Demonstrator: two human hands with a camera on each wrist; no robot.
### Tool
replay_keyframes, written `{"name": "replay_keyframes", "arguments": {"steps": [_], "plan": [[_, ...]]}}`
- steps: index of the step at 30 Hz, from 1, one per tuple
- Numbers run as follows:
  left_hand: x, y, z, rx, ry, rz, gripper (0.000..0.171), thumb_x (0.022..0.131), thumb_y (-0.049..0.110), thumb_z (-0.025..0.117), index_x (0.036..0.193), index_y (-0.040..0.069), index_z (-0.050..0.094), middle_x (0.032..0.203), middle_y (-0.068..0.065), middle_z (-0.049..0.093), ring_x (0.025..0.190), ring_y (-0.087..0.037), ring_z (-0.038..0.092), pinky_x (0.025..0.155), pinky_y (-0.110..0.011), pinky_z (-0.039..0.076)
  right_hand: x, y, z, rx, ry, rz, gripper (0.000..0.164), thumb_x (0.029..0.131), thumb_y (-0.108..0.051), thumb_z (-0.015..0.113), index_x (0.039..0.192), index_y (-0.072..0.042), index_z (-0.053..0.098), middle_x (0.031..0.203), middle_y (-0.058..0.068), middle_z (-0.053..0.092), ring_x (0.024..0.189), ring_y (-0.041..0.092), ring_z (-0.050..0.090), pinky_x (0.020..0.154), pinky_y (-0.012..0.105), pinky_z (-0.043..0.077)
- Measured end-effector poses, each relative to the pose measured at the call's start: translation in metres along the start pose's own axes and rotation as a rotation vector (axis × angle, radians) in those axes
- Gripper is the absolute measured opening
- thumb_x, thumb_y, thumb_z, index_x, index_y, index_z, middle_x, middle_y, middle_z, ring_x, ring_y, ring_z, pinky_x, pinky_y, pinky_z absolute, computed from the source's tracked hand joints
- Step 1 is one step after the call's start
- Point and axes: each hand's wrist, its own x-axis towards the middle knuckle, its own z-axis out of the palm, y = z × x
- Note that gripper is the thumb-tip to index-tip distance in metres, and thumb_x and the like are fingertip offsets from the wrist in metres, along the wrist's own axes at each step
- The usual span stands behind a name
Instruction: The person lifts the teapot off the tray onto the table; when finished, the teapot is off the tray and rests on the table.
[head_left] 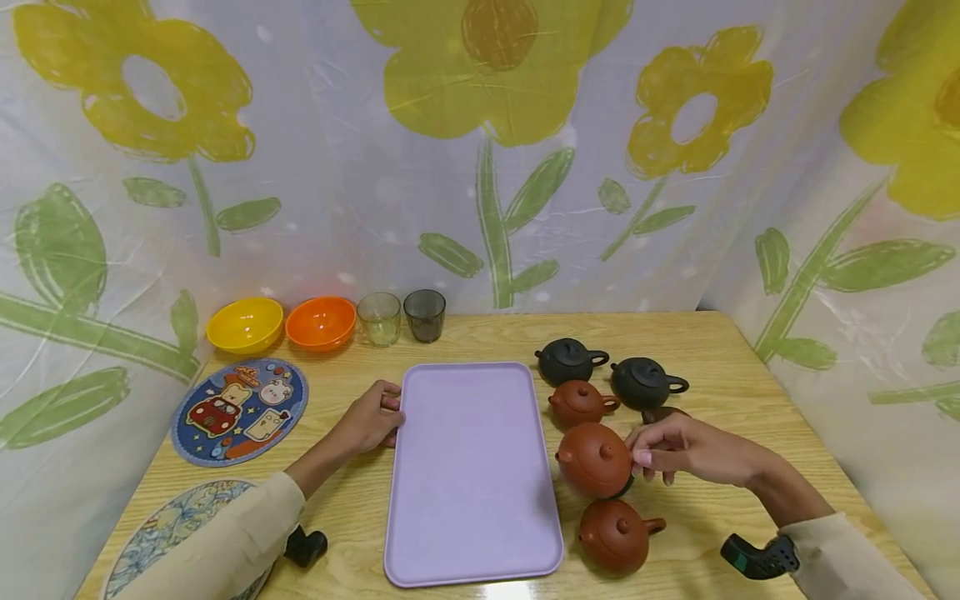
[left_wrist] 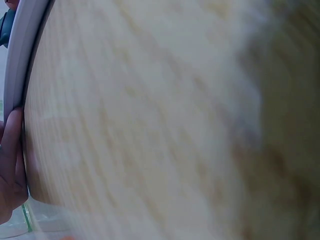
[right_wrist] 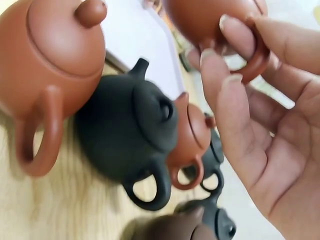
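Note:
My right hand [head_left: 678, 450] pinches the handle of a reddish-brown clay teapot [head_left: 595, 460] right of the tray. In the right wrist view, fingers and thumb close around that handle, and the teapot hangs above a black teapot [right_wrist: 125, 130] on the table. A second reddish-brown teapot [head_left: 613, 537] sits nearer me, its handle to the right. My left hand [head_left: 373, 419] holds the left edge of the lilac rectangular tray [head_left: 472, 475], fingers curled at its rim. The tray lies flat with nothing on it.
Behind the held teapot stand a smaller reddish-brown teapot [head_left: 579, 403], two black teapots [head_left: 567, 360] and a partly hidden dark brown one [head_left: 663, 413]. At the back left are a yellow bowl [head_left: 246, 326], an orange bowl [head_left: 321, 323] and two glasses [head_left: 424, 317]. Round mats [head_left: 240, 412] lie left.

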Motion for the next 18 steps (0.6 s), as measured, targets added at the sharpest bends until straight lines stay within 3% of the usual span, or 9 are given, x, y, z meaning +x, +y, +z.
{"name": "replay_keyframes", "arguments": {"steps": [7,15,18], "plan": [[0.000,-0.001,0.000,-0.008,0.001,0.003,0.046,0.096,0.004,0.057,0.139,-0.002,0.041,0.124,-0.024,0.054,0.081,-0.021,0.063,0.063,-0.032,0.060,-0.020,0.013,0.001,0.118,-0.065,-0.028,0.027,0.106,-0.002,0.039,0.101,-0.001,0.066,0.111,0.003,0.062,0.088,0.024,0.060,0.069,0.033,0.057],[0.000,0.000,0.000,-0.011,-0.004,-0.014,0.046,0.096,0.005,0.057,0.139,0.000,0.041,0.125,-0.023,0.053,0.083,-0.022,0.063,0.065,-0.031,0.061,-0.043,0.032,-0.001,0.181,-0.100,-0.063,0.027,0.104,0.005,0.036,0.096,0.002,0.062,0.101,0.017,0.055,0.085,0.022,0.060,0.065,0.035,0.056],[0.000,0.000,0.000,-0.012,-0.005,-0.010,0.046,0.096,0.005,0.057,0.139,-0.001,0.042,0.125,-0.023,0.053,0.084,-0.022,0.063,0.065,-0.032,0.061,-0.055,0.036,-0.004,0.191,-0.091,-0.018,0.027,0.104,0.005,0.035,0.095,0.005,0.061,0.098,0.020,0.052,0.084,0.023,0.059,0.066,0.035,0.057]]}}
